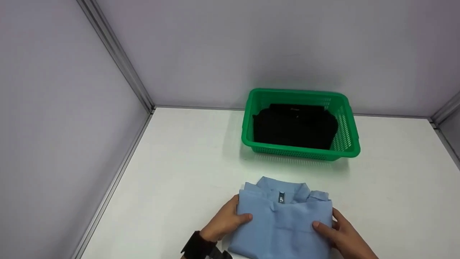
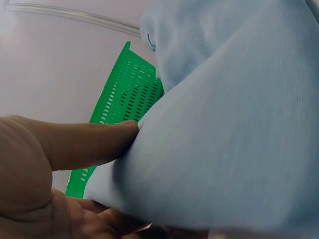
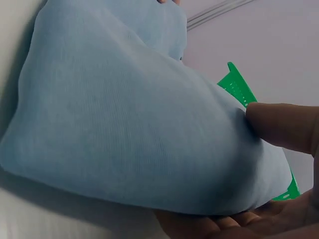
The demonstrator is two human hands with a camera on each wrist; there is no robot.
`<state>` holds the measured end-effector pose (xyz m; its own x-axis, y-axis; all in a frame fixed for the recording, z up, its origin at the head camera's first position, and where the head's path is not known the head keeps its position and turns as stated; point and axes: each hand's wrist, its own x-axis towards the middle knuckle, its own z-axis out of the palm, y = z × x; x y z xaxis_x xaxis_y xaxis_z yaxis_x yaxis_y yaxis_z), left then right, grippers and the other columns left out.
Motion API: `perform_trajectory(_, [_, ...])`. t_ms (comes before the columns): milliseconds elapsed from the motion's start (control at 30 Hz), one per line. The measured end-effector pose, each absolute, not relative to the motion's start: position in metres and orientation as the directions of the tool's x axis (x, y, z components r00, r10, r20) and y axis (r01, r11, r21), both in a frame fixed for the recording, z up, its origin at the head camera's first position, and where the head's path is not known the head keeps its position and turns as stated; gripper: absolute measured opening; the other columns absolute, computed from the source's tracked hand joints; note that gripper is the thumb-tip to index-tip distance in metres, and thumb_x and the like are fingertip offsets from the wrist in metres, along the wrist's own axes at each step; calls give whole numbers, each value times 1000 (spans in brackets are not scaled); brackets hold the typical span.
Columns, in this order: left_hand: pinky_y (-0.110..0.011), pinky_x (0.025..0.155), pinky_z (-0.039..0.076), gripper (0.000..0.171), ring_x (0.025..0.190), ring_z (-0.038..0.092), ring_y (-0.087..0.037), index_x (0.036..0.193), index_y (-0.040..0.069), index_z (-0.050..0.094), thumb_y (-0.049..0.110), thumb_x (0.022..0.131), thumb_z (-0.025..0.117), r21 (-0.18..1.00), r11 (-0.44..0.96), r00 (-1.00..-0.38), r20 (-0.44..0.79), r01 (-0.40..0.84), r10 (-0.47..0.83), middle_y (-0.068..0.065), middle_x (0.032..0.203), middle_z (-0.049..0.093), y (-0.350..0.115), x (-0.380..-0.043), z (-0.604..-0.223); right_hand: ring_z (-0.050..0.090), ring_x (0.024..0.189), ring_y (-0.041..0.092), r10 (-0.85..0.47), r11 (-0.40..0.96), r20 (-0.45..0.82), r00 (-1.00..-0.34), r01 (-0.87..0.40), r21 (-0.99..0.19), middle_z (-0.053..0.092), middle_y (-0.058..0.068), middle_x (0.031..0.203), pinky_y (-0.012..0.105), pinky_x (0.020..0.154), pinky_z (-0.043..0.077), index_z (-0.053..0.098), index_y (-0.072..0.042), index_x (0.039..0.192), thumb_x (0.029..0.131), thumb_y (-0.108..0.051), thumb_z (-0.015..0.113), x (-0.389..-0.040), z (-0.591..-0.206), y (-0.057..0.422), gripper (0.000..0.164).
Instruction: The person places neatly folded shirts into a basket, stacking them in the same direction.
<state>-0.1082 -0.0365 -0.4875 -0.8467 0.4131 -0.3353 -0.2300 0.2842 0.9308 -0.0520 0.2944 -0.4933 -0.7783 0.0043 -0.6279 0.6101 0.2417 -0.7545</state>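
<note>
A folded light blue shirt [image 1: 284, 226] is near the front of the white table in the head view, its collar toward the back and a small dark label inside the neck. My left hand [image 1: 226, 219] grips its left side, thumb on top and fingers underneath. On the opposite side my right hand [image 1: 343, 235] holds the shirt the same way. The left wrist view has the left thumb [image 2: 94, 144] pressing the blue cloth [image 2: 214, 139]. In the right wrist view, the right fingers [image 3: 194, 226] lie beneath the folded edge.
Behind the shirt, a green plastic basket [image 1: 305, 153] stands on the white table [image 1: 187, 162] close to the back wall [image 1: 215, 54]. Folded black clothing [image 1: 293, 126] lies inside it. A grey panel [image 1: 72, 126] bounds the table at the left.
</note>
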Motion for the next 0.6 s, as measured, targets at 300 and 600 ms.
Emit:
perform_trajectory(300, [-65, 111, 45, 69, 131, 59, -37, 152, -5, 47, 12, 91, 73, 926, 307, -840, -340, -220, 423, -22, 145, 61, -34, -107, -486, 61, 130, 41, -13, 203, -628, -778, 612, -764, 42, 38, 157, 64, 104, 54, 12, 5, 163, 101, -47, 69, -53, -497, 284, 99])
perform_trajectory(600, [-66, 108, 47, 75, 132, 58, -40, 155, -3, 44, 7, 87, 75, 923, 329, -849, -331, -200, 412, -23, 145, 60, -38, -108, -493, 67, 118, 29, -53, 175, -605, -795, 589, -789, 56, 32, 145, 50, 94, 61, 23, 13, 158, 102, -39, 70, -52, -501, 285, 90])
